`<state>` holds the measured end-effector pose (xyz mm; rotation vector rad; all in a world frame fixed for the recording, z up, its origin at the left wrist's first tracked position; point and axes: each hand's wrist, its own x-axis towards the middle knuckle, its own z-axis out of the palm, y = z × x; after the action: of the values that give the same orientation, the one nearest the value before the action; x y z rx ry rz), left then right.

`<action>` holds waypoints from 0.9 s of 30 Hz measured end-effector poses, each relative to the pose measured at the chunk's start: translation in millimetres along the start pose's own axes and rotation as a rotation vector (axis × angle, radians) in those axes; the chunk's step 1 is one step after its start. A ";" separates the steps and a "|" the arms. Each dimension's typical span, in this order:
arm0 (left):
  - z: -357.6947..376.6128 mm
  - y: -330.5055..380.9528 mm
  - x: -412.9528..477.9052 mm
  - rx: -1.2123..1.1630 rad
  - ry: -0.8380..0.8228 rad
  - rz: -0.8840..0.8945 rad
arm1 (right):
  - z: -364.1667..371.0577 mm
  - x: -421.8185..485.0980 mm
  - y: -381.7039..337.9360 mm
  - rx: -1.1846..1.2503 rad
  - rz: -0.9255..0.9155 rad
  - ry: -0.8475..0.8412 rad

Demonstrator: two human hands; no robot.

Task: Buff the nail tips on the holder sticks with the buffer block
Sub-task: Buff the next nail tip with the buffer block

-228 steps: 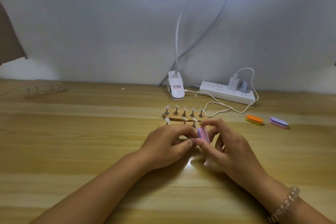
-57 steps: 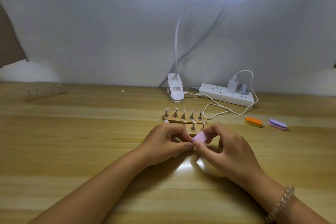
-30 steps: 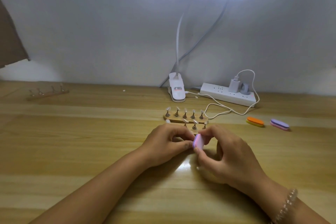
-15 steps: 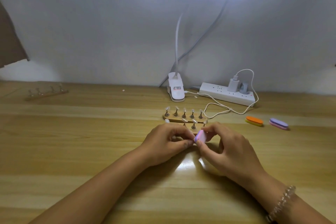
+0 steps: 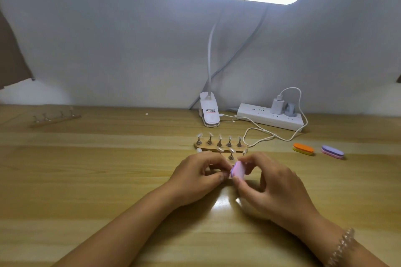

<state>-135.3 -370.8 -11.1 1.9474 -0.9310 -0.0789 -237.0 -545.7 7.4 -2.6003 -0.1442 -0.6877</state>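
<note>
A heavy stroke or a slipping pinch could snap the tip off its stick, and a stray knuckle could topple the stands just behind the hands, mid-table toward the far edge. The right hand pinches the pink-and-purple block between thumb and curled fingers, holding it above the table. The left hand meets the block with fingers closed in a tight pinch, apparently round a stick and its tip, both hidden by those fingers.
</note>
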 end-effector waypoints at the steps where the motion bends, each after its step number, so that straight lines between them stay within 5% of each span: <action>1: 0.2 -0.4 0.1 0.003 0.000 -0.002 | 0.2 1.5 1.7 0.004 0.029 0.017; 14: 0.0 0.8 0.2 0.039 -0.001 -0.008 | 1.2 -4.6 -4.2 -0.015 -0.054 -0.089; 27: 0.4 0.3 0.4 0.008 -0.007 -0.010 | 2.9 1.2 5.5 0.002 0.037 -0.008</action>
<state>-135.3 -371.4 -11.0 1.9605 -0.9276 -0.0873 -233.6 -549.3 3.6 -2.5975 -0.0994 -0.6634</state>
